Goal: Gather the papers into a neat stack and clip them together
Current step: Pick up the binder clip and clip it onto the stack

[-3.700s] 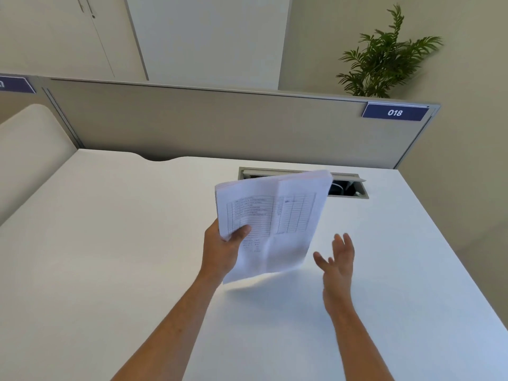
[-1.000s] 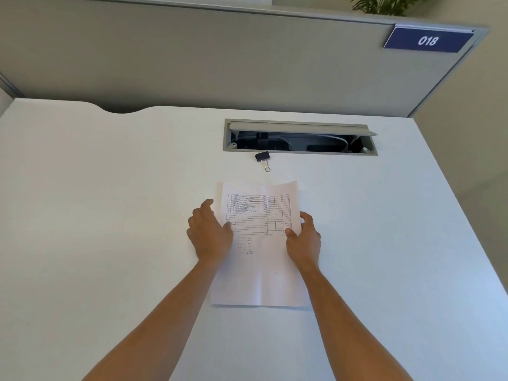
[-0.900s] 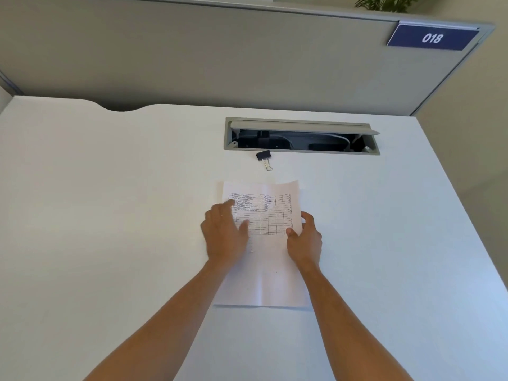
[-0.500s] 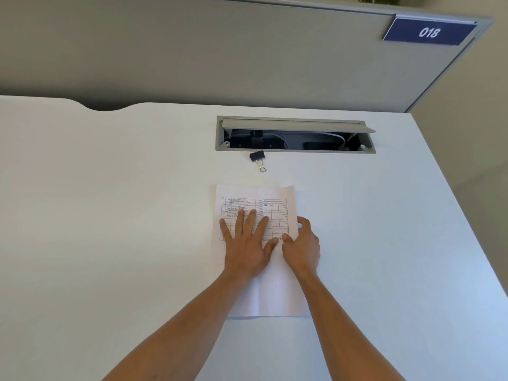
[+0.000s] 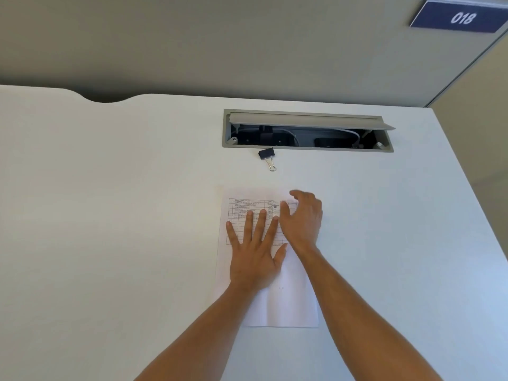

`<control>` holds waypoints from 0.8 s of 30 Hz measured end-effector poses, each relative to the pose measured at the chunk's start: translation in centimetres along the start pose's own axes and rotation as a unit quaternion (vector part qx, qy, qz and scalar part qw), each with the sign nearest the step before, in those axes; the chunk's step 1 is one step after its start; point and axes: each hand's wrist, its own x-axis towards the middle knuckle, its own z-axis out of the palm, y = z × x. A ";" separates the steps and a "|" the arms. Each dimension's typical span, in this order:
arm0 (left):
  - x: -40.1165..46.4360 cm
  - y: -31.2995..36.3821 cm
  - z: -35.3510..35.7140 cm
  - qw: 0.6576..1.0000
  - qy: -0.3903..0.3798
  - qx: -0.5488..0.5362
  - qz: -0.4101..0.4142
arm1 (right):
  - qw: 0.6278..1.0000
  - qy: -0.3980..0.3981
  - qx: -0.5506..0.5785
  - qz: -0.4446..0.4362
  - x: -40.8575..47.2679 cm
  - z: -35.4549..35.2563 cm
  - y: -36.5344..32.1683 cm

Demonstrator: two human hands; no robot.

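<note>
A stack of white papers (image 5: 286,301) with a printed table on top lies flat on the white desk (image 5: 110,215). My left hand (image 5: 254,250) presses flat on the papers with its fingers spread. My right hand (image 5: 302,218) hovers over the stack's upper right part, fingers loosely curved and holding nothing. A black binder clip (image 5: 267,156) with silver handles lies on the desk beyond the papers, apart from both hands.
An open grey cable hatch (image 5: 308,132) is sunk in the desk just behind the clip, with cables inside. A grey partition (image 5: 220,45) with a blue "018" plate (image 5: 461,17) closes off the far edge. The desk's right edge runs diagonally.
My left hand moved from the stack's left edge onto the papers and spread flat. My right hand left the right edge and rose forward toward the top of the stack.
</note>
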 end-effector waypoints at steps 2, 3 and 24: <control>0.0 0.0 0.1 1.000 0.008 -0.004 0.006 | 1.000 -0.016 -0.006 -0.023 2.5 1.2 -1.1; 0.0 0.0 0.1 1.000 0.013 -0.005 0.010 | 0.999 -0.025 -0.007 -0.024 3.8 1.8 -1.6; 0.1 -0.1 0.0 1.000 -0.001 0.001 0.004 | 0.981 -0.145 -0.048 0.120 11.3 4.4 -4.9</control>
